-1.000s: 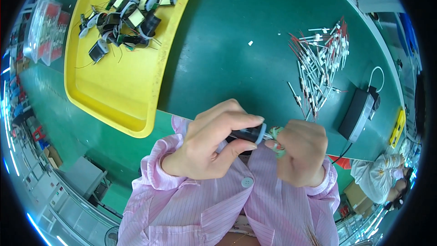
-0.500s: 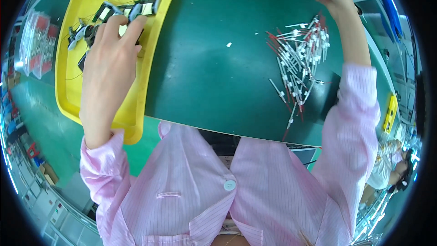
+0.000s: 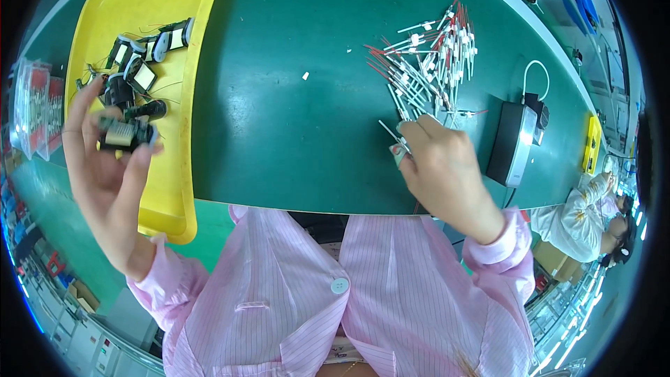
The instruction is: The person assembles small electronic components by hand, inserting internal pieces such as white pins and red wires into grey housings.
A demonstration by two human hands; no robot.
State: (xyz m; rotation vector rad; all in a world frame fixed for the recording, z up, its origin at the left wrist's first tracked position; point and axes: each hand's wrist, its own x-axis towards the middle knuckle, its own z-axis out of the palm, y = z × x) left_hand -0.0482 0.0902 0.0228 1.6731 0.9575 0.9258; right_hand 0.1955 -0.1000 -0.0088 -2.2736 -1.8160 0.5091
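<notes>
Newly lifted: one black module (image 3: 125,138)

Half a second ago the left hand (image 3: 106,171) was down among the tray's modules and the right hand (image 3: 447,167) far out at the upper right. Now the left fingers grip the module, blurred, over the yellow tray (image 3: 166,181). The right fingers, drawn together, are at the near end of the lead pile (image 3: 443,63) on the counter (image 3: 300,132); whether they grip one cannot be told. Both part kinds seem within reach together.

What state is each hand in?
Left hand: holding black blocky component with pale patch.
Right hand: at pile of white-red wire leads; grip unclear.
</notes>
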